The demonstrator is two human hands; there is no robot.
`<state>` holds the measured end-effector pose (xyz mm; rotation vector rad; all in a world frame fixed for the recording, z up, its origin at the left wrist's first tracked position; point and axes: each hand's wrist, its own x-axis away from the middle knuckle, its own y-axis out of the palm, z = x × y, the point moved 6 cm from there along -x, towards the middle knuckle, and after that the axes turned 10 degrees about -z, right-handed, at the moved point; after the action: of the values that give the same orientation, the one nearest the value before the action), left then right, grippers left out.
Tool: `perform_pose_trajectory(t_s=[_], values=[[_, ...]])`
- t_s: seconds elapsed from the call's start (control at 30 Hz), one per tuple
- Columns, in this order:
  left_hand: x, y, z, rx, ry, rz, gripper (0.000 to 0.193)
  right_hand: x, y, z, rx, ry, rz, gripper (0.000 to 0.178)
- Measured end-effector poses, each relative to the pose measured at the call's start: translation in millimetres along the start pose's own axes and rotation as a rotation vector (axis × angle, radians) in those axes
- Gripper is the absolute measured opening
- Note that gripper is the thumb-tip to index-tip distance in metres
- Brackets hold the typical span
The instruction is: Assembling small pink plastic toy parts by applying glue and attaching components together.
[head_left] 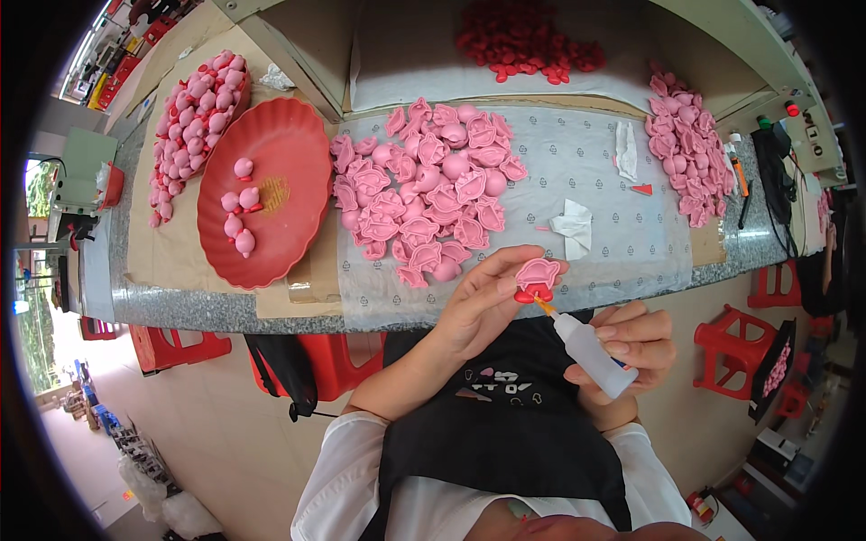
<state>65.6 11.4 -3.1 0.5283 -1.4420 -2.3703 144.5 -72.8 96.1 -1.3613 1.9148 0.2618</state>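
Observation:
Just over the table's near edge, my left hand [475, 305] pinches a small pink plastic part [538, 272] with a red piece [540, 294] at its lower side. A white squeeze bottle [591, 352] with an orange-yellow nozzle lies tilted in the grip of my right hand [645, 341]. Its tip touches, or nearly touches, the red piece; I cannot tell which. Beyond my left hand spreads a heap of pink shell-like halves [424, 194], some open side up, some rounded side up.
At the left, a scalloped red plate [307, 162] bears several assembled pink pieces, beside a pile [194, 117] of similar ones. Red parts [528, 45] lie under the shelf, pink halves [690, 149] at far right. Crumpled tissue [574, 227] rests near my hands. Red stools [735, 352] stand below.

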Motion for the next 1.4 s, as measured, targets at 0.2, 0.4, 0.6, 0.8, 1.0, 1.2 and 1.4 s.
perform_pose_trajectory(t_s=[0.2,0.4,0.6,0.8,1.0,1.2,1.4], values=[[0.9,0.1,-1.4,0.003,-0.005,-0.005,0.038,1.1,1.4,0.1,0.002,0.007,-0.003,0.042],[0.9,-1.3,-0.9,-0.005,-0.001,0.000,0.038,1.8,-0.1,1.7,-0.003,0.008,0.014,0.042],[-1.0,0.7,-0.3,-0.013,0.001,-0.013,0.037,0.7,-0.6,0.7,0.016,-0.005,0.040,0.043],[-1.2,1.0,-1.6,-0.016,-0.004,-0.016,0.037,-1.4,0.8,2.3,0.033,-0.020,0.038,0.042],[0.5,0.8,-1.6,-0.013,-0.002,-0.015,0.038,-0.3,3.0,3.2,0.022,-0.010,0.035,0.042],[0.2,0.4,-3.1,-0.019,-0.005,-0.010,0.038,-0.5,3.6,1.9,0.023,0.002,0.011,0.042],[-0.9,-2.6,0.8,-0.063,0.031,0.008,0.038,1.4,-11.8,5.4,0.063,0.017,0.143,0.041]])
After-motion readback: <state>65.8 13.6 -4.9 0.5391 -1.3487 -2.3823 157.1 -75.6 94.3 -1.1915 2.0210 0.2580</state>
